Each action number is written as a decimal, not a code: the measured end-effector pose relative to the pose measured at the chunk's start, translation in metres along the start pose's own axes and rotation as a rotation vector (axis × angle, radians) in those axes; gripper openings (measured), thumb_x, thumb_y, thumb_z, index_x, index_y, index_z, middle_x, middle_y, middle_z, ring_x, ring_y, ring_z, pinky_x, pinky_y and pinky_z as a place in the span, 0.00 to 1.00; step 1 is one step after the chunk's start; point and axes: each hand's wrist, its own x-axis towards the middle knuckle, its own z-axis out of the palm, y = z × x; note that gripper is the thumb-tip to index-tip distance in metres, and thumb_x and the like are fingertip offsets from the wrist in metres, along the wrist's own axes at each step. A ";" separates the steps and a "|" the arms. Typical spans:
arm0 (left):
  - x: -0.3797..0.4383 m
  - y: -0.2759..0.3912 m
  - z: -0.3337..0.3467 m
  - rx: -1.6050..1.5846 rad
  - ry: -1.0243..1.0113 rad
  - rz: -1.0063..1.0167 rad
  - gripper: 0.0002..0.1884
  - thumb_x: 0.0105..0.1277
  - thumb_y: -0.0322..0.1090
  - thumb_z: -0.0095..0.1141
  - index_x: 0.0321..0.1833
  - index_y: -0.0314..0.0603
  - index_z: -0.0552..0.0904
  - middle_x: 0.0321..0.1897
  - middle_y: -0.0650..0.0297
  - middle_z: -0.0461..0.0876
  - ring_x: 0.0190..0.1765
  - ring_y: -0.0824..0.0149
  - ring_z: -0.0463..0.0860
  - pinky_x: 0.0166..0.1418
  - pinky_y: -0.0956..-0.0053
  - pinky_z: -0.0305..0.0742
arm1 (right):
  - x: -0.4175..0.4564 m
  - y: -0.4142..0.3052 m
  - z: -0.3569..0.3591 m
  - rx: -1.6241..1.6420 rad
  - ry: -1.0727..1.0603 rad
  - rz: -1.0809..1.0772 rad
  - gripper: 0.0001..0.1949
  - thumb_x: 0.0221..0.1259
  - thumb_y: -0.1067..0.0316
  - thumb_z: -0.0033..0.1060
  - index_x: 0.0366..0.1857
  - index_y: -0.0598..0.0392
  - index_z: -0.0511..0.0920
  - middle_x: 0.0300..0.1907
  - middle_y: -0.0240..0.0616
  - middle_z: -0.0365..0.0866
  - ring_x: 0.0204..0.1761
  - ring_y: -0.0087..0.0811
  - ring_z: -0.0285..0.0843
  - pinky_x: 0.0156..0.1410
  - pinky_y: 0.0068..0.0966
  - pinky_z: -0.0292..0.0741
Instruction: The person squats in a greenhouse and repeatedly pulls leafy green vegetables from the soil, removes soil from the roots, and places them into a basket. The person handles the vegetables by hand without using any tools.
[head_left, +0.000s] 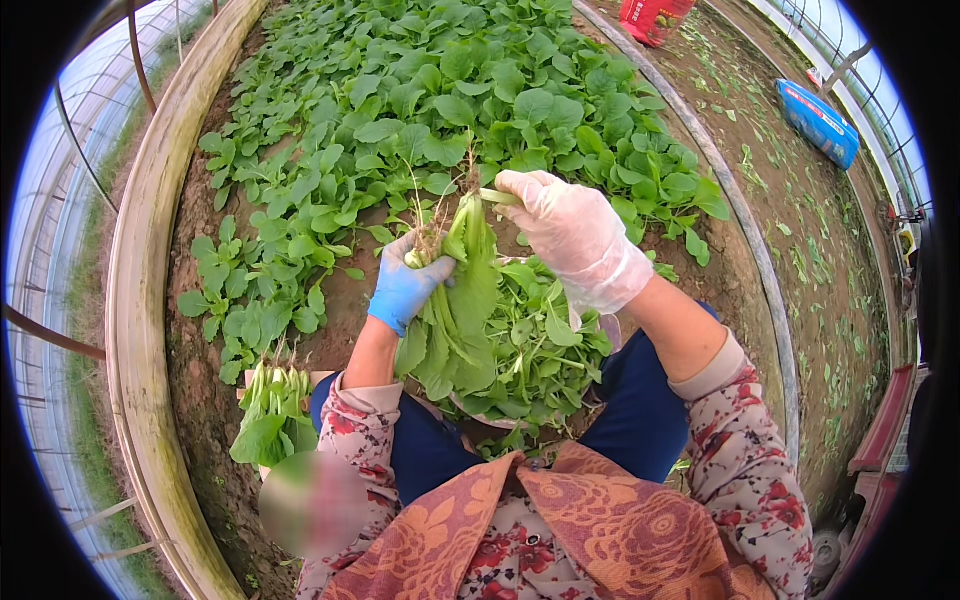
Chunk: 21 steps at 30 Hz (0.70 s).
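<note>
My left hand (409, 281), in a blue glove, grips a bunch of uprooted leafy greens (450, 330) by the stems. Their roots (429, 234) point up and the leaves hang down. A clear plastic glove covers my right hand (562, 229), whose thumb and fingers pinch a pale leaf stalk (500, 197) beside the root end of one plant. Below both hands, a pile of loose green leaves (547, 352) fills a round container (487, 422) between my knees. More uprooted greens (277, 409) lie in a bundle by my left knee, roots upward.
Dense growing greens (465, 97) cover the bed ahead. A pale curved edging (146, 225) runs along the left, and a grey pipe (731, 169) along the right. Beyond the pipe lie a blue bag (817, 124) and a red bag (654, 21). Something red (885, 420) stands at far right.
</note>
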 end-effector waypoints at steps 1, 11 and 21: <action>0.001 0.000 0.001 0.006 0.024 -0.004 0.16 0.58 0.20 0.63 0.50 0.33 0.83 0.33 0.65 0.86 0.29 0.74 0.82 0.35 0.79 0.78 | 0.001 -0.002 -0.001 0.039 -0.002 0.027 0.13 0.61 0.69 0.66 0.49 0.50 0.79 0.42 0.38 0.83 0.38 0.44 0.83 0.41 0.32 0.79; 0.002 -0.017 -0.005 0.401 0.234 0.226 0.20 0.53 0.26 0.67 0.52 0.35 0.83 0.36 0.63 0.87 0.37 0.70 0.84 0.46 0.76 0.79 | 0.011 -0.002 -0.005 0.172 -0.145 0.180 0.13 0.62 0.58 0.64 0.41 0.55 0.82 0.37 0.44 0.82 0.40 0.45 0.82 0.45 0.36 0.77; -0.010 0.007 0.013 0.898 0.466 0.589 0.20 0.50 0.25 0.68 0.49 0.38 0.81 0.39 0.55 0.83 0.40 0.56 0.85 0.48 0.69 0.79 | 0.001 0.019 0.028 -0.121 0.115 -0.065 0.12 0.62 0.66 0.60 0.48 0.53 0.79 0.41 0.40 0.82 0.35 0.41 0.83 0.37 0.33 0.80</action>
